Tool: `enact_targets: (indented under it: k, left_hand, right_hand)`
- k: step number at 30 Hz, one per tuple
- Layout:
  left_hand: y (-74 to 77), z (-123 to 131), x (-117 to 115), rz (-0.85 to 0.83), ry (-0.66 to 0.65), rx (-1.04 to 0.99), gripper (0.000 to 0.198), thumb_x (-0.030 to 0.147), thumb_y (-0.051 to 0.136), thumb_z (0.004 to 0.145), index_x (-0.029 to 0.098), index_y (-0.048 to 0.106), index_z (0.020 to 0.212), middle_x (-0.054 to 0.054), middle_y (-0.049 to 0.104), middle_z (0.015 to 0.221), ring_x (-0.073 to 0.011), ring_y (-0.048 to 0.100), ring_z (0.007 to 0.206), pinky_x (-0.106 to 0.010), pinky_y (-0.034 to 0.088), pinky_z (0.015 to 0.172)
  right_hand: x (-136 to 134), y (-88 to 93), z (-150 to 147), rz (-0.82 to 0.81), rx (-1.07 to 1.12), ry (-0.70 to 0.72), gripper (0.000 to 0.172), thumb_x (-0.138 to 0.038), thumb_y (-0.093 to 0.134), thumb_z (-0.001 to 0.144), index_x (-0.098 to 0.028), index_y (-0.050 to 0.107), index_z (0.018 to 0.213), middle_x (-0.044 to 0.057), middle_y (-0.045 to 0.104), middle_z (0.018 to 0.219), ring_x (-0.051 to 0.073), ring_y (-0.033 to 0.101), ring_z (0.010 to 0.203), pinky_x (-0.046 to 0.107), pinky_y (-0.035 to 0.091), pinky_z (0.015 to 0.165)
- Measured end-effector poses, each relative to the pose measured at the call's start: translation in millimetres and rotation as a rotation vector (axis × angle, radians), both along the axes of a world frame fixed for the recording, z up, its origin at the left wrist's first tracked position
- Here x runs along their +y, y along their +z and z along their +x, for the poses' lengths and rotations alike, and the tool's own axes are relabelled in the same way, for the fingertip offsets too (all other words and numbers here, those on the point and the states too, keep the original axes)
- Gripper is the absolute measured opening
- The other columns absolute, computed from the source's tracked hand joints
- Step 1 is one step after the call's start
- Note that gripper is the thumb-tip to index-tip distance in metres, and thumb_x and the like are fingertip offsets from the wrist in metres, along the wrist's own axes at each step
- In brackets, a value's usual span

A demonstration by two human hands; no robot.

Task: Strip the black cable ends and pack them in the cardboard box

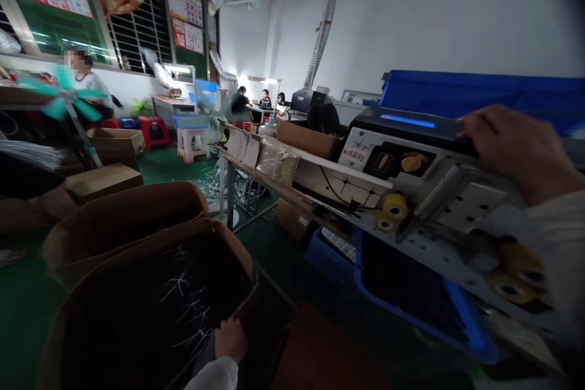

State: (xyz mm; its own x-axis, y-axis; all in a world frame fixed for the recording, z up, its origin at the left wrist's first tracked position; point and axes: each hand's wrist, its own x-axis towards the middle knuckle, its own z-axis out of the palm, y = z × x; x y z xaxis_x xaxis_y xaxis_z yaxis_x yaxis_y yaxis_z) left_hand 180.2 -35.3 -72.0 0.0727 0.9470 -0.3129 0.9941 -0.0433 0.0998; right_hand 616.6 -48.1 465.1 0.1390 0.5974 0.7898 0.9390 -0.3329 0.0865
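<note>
My right hand (507,146) rests on the top edge of a machine (411,134) at the right, its fingers bent over the dark top. The machine has a blue light strip, an orange knob and yellow rollers (388,212). Low in the middle, my left hand (231,339) is closed at the right side of a large cardboard box (237,250). Whether it grips anything is hidden. Dark material with thin white ties (180,283) fills that box.
A second open box (192,195) stands behind the first. Below the machine is a blue crate (479,341). A green fan (68,95) and a seated person (89,82) are at the left. Red (156,132) and white stools (189,143) stand farther back, with several people beyond.
</note>
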Motion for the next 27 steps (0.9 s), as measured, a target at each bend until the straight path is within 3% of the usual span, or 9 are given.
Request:
enact_targets:
  k: [5,10,14,17,19,21,23,27]
  left_hand:
    - [0.3,0.5,1.3,0.002,-0.006,0.013,0.038,0.013,0.041,0.078,0.016,0.067,0.106,-0.016,0.062,0.113,-0.0297,0.056,0.107,-0.045,0.041,0.085]
    - [2.8,-0.3,3.0,-0.015,-0.020,0.020,0.041,0.011,0.038,0.078,0.015,0.065,0.108,-0.017,0.061,0.115,-0.0291,0.056,0.106,-0.044,0.043,0.083]
    - [-2.5,-5.2,0.4,0.012,-0.040,-0.015,0.039,0.023,0.040,0.083,0.014,0.061,0.114,-0.016,0.060,0.117,-0.0297,0.056,0.107,-0.045,0.043,0.085]
    - [-4.4,-5.8,-2.8,0.165,-0.156,-0.150,0.041,0.030,0.038,0.086,0.014,0.058,0.118,-0.014,0.059,0.119,-0.0278,0.053,0.113,-0.045,0.039,0.093]
    - [4.9,0.6,-4.5,0.272,-0.272,-0.305,0.039,0.026,0.038,0.086,0.015,0.057,0.119,-0.012,0.059,0.120,-0.0247,0.052,0.115,-0.042,0.038,0.098]
    - [27.9,14.6,-5.5,0.367,-0.381,-0.489,0.037,0.026,0.038,0.088,0.016,0.057,0.118,-0.011,0.060,0.118,-0.0227,0.053,0.114,-0.039,0.040,0.099]
    - [65.8,35.2,-4.4,0.494,-0.479,-0.669,0.035,0.030,0.040,0.089,0.016,0.056,0.116,-0.012,0.060,0.116,-0.0225,0.054,0.112,-0.039,0.042,0.098]
    - [171.0,80.8,8.8,0.784,-0.661,-0.906,0.033,0.024,0.046,0.088,0.016,0.051,0.119,-0.012,0.058,0.117,-0.0220,0.052,0.113,-0.041,0.042,0.099]
  right_hand:
    - [2.2,4.0,1.3,0.010,0.026,-0.019,0.025,-0.036,0.038,0.091,-0.027,0.061,0.090,0.009,0.068,0.100,0.024,0.059,0.097,0.037,0.038,0.071]
    - [0.5,2.9,-4.0,0.030,0.018,-0.008,0.023,-0.033,0.039,0.091,-0.025,0.060,0.095,0.009,0.068,0.101,0.023,0.059,0.094,0.034,0.038,0.073]
    - [-1.0,2.7,-7.4,0.032,-0.005,0.003,0.025,-0.034,0.038,0.092,-0.023,0.059,0.098,0.009,0.067,0.102,0.022,0.058,0.095,0.032,0.039,0.076]
    - [-1.3,3.6,-7.7,0.030,0.013,0.042,0.025,-0.035,0.037,0.092,-0.023,0.058,0.097,0.009,0.068,0.097,0.023,0.059,0.092,0.032,0.040,0.076]
    - [-1.6,4.1,-7.8,0.023,0.028,0.087,0.025,-0.035,0.037,0.092,-0.022,0.058,0.096,0.009,0.068,0.094,0.024,0.059,0.091,0.033,0.041,0.076]
    - [-2.4,4.2,-8.1,0.024,0.024,0.122,0.025,-0.035,0.036,0.092,-0.022,0.057,0.096,0.010,0.067,0.093,0.026,0.058,0.092,0.034,0.041,0.077]
    - [-3.2,3.6,-8.2,0.027,0.021,0.131,0.027,-0.036,0.035,0.092,-0.022,0.057,0.097,0.011,0.066,0.094,0.027,0.058,0.093,0.037,0.041,0.077]
    - [-3.7,1.1,-7.4,0.027,0.030,0.144,0.031,-0.040,0.031,0.094,-0.022,0.057,0.100,0.012,0.065,0.094,0.029,0.057,0.093,0.039,0.041,0.077]
